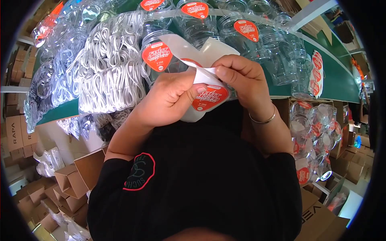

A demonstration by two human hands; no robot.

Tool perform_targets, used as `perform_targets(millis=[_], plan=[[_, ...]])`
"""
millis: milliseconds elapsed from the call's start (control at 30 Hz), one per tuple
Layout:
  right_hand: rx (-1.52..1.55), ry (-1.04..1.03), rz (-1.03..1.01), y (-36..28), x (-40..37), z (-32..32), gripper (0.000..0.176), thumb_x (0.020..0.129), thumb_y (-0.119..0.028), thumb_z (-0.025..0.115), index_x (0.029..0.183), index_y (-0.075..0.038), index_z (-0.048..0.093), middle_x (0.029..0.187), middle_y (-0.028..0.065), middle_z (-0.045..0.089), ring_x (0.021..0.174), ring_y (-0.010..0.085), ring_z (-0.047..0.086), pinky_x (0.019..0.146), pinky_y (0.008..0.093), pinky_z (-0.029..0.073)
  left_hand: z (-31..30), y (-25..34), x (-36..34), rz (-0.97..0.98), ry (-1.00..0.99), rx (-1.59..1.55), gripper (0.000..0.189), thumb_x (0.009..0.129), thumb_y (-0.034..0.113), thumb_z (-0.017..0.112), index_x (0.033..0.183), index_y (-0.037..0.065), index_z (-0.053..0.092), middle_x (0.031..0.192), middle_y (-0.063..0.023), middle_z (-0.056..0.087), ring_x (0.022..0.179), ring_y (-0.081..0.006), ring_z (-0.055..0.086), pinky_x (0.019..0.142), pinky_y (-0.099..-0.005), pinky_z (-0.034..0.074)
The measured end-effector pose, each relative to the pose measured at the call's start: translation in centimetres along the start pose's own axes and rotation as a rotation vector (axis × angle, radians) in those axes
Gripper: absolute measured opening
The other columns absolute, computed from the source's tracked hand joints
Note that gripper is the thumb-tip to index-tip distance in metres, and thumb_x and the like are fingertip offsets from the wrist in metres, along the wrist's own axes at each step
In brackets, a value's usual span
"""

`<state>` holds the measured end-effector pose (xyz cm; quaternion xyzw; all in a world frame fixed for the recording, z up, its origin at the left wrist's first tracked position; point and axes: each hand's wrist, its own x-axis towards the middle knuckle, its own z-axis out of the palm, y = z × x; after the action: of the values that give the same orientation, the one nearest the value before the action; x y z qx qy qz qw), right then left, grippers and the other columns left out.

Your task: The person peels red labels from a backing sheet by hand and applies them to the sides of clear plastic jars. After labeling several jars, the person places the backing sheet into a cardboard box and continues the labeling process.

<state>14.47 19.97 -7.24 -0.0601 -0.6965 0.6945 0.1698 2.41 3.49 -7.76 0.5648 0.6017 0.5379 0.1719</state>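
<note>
Both hands pinch a strip of orange-red labels on white backing paper [219,47], in front of my chest. My left hand [171,96] is closed on the strip's left side, its thumb pressing beside an orange-red label [213,99] printed "V-250". Thumb and forefinger of my right hand [243,78] grip a folded white edge of the same strip, close to the left fingers. Part of the strip curls up behind the hands. Just beyond stands a clear plastic jar [152,38] bearing a similar label [157,55].
More clear jars [277,52], some labelled, crowd the green table [335,72]. Bundles of white cable [108,68] are piled at the left. Another label strip [316,74] lies at the right. A box of labelled jars [315,132] stands below right, with cardboard boxes [68,178] below left.
</note>
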Motion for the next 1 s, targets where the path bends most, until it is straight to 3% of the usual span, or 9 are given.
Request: perform_targets(millis=[133,300,433,533,667,700,767,1000], plan=[[0.173,0.052,0.065,-0.4,-0.1,-0.4,0.006,0.086,0.0,0.063,0.088,0.003,0.068,0.08,0.0036,0.064,0.068,0.0077,0.052,0.064,0.0177,0.043,-0.3,0.2,0.5,-0.033,-0.034,-0.033,0.011,0.09,0.004,0.056,0.094,-0.002,0.064,0.072,-0.0079,0.065,0.053,-0.016,0.052,0.053,-0.0263,0.042],[0.253,0.097,-0.01,-0.3,-1.4,-2.0,0.008,0.083,0.002,0.064,0.091,0.004,0.066,0.091,0.012,0.064,0.07,0.0135,0.056,0.065,0.0211,0.045,-0.1,0.8,0.4,-0.112,-0.103,-0.049,0.013,0.09,0.004,0.055,0.096,-0.004,0.064,0.075,-0.0089,0.066,0.055,-0.016,0.053,0.054,-0.0262,0.043],[0.379,0.142,0.049,-1.2,-3.0,-4.2,0.009,0.083,0.004,0.061,0.09,0.005,0.065,0.093,0.0156,0.064,0.071,0.0174,0.06,0.065,0.024,0.049,0.6,0.7,0.5,-0.17,-0.061,-0.044,0.013,0.09,0.003,0.055,0.097,-0.005,0.063,0.075,-0.0089,0.066,0.055,-0.015,0.052,0.055,-0.025,0.043],[0.227,0.179,-0.07,-2.2,-4.2,-7.2,0.008,0.084,0.006,0.058,0.088,0.005,0.064,0.096,0.0185,0.064,0.075,0.0218,0.062,0.067,0.0282,0.052,0.6,0.7,0.6,-0.188,-0.069,-0.058,0.013,0.09,0.003,0.055,0.096,-0.006,0.063,0.074,-0.0085,0.066,0.055,-0.0139,0.052,0.055,-0.0239,0.042],[-0.04,0.569,-0.322,-3.4,-5.0,-11.8,0.012,0.082,0.009,0.06,0.09,0.005,0.068,0.094,0.0122,0.069,0.078,0.0147,0.062,0.073,0.0223,0.05,0.7,0.9,0.8,-0.214,-0.034,-0.09,0.013,0.09,0.002,0.056,0.095,-0.006,0.063,0.073,-0.0079,0.065,0.055,-0.0125,0.051,0.055,-0.0224,0.041],[-0.042,0.569,-0.32,-3.0,-4.9,-13.1,0.012,0.082,0.009,0.06,0.09,0.005,0.068,0.094,0.0122,0.069,0.078,0.0147,0.062,0.073,0.0223,0.05,0.9,1.0,0.8,-0.219,-0.005,-0.114,0.013,0.09,0.002,0.056,0.095,-0.007,0.063,0.073,-0.0077,0.065,0.056,-0.0121,0.051,0.055,-0.0219,0.041],[-0.242,0.86,-0.307,-1.3,-4.5,-15.4,0.011,0.082,0.007,0.064,0.091,0.003,0.069,0.096,0.0084,0.069,0.079,0.0115,0.06,0.073,0.0194,0.048,1.1,1.1,0.8,-0.231,0.049,-0.16,0.012,0.09,0.002,0.056,0.094,-0.007,0.063,0.072,-0.0073,0.064,0.056,-0.0113,0.05,0.055,-0.021,0.041],[-0.353,0.857,-0.383,3.4,-2.8,-18.2,0.012,0.081,0.006,0.067,0.091,0.001,0.07,0.097,0.0052,0.068,0.079,0.0089,0.058,0.071,0.0172,0.046,1.2,0.9,1.2,-0.216,0.053,-0.124,0.012,0.09,0.002,0.055,0.093,-0.007,0.063,0.071,-0.007,0.064,0.056,-0.0108,0.05,0.054,-0.0205,0.041]])
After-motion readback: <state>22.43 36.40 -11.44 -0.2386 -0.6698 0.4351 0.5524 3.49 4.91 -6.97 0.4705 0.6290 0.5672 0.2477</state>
